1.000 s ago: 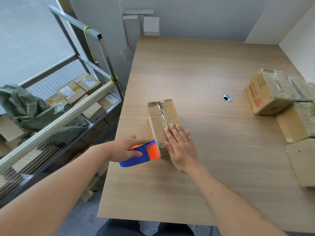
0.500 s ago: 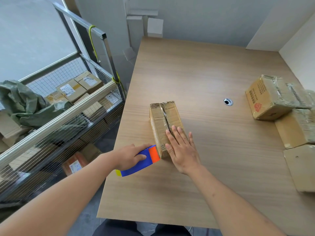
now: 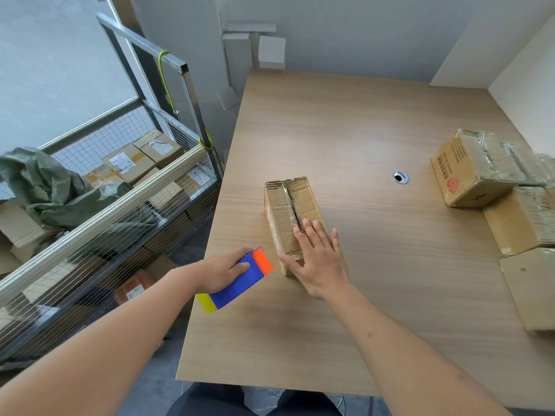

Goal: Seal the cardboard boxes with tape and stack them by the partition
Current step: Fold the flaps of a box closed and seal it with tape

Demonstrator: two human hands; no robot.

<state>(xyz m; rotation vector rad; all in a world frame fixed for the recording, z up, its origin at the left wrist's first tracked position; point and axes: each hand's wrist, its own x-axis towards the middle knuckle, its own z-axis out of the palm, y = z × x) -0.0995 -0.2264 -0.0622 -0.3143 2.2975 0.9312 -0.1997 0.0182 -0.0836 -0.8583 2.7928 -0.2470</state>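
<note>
A small cardboard box [image 3: 288,205] lies on the wooden table [image 3: 360,130], its top seam running away from me. My right hand [image 3: 315,256] presses flat on the box's near end, fingers straight. My left hand [image 3: 223,270] grips a blue, orange and yellow tape dispenser [image 3: 240,280] just left of the box's near corner, a small gap apart from it. Taped boxes [image 3: 480,169] sit stacked at the right by the white partition [image 3: 525,70].
A wire-mesh cart [image 3: 120,211] full of parcels and a green sack [image 3: 51,187] stands left of the table. A cable hole [image 3: 401,177] sits mid-table. A flat cardboard piece [image 3: 531,289] lies at the right edge.
My left hand has drawn the tape dispenser back toward me and to the left, away from the box's near end. My right hand stays pressed on the box.
</note>
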